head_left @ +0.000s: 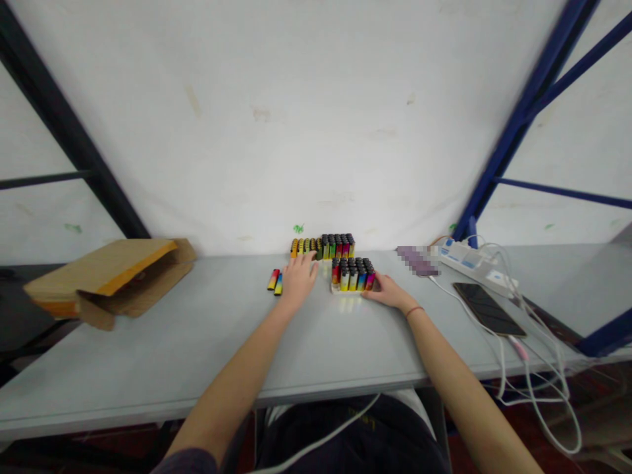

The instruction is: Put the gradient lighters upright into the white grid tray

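My right hand (388,291) grips the right end of a clear tray (340,289), its thumb along the front edge. Upright lighters (353,276) in several colours, with black tops, stand packed in this tray. My left hand (297,280) reaches forward with fingers stretched out and apart, just in front of a row of yellow lighters (301,246) at the wall. Its fingertips partly cover that row, so contact cannot be made out. Two loose multicoloured lighters (273,279) lie left of this hand. Behind the tray stands another block of coloured lighters (338,246).
An opened cardboard box (113,270) lies at the left of the grey table (222,342). On the right are a dark phone (488,308), a pixelated purple item (419,261), a white power strip (476,263) and tangled white cables (530,382). A wall rises behind.
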Action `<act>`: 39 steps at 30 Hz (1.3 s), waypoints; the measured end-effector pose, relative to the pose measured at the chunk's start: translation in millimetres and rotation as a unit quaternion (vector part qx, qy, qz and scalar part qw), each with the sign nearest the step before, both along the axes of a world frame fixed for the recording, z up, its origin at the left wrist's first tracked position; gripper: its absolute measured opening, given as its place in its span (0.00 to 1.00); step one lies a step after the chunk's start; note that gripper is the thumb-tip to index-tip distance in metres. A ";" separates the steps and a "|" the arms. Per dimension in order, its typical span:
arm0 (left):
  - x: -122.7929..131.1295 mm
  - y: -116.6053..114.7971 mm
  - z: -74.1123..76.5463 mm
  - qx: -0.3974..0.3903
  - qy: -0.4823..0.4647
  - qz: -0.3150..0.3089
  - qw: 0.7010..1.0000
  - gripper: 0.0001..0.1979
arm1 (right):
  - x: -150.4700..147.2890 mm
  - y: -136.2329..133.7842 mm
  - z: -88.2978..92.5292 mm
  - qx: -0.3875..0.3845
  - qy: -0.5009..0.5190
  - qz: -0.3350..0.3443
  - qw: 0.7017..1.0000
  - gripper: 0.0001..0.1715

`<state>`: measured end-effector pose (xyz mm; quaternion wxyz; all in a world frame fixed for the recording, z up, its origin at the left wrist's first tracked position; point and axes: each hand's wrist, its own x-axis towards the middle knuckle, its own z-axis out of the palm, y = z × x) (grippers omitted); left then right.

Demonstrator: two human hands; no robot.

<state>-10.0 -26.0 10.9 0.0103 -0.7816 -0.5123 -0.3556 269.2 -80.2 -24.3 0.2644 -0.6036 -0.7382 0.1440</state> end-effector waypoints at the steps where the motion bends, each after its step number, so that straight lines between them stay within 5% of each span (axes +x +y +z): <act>1: -11.1 3.3 3.2 -0.016 0.011 0.059 0.998 0.17 | -0.1 -0.2 0.3 -0.001 0.001 0.001 1.000 0.33; 4: -44.7 17.7 5.5 -0.076 0.067 0.163 0.981 0.10 | -1.2 -1.1 1.5 -0.003 0.004 0.005 1.000 0.32; 8: -64.1 30.1 1.0 -0.151 0.114 0.195 0.962 0.06 | -2.2 -1.7 2.5 -0.004 -0.008 0.001 1.000 0.33; 21: -15.4 6.3 -4.3 -0.227 0.190 0.108 0.949 0.16 | -2.2 -2.1 3.0 -0.005 -0.007 0.001 1.000 0.33; 25: -7.1 9.2 -14.9 -0.205 0.105 0.067 0.971 0.13 | -3.2 -3.8 4.7 -0.011 -0.003 -0.003 1.000 0.33; 28: -4.0 16.7 -21.7 -0.199 -0.070 0.001 0.978 0.14 | -3.3 -3.6 4.5 -0.005 -0.013 -0.004 1.000 0.33; 33: 5.2 25.6 -28.4 -0.306 -0.390 -0.075 0.865 0.12 | -3.3 -2.6 3.8 -0.004 -0.013 0.001 1.000 0.31; 39: 14.9 14.2 -22.7 -0.356 -0.533 -0.115 0.759 0.04 | -3.3 -2.6 3.3 -0.002 -0.015 -0.008 1.000 0.31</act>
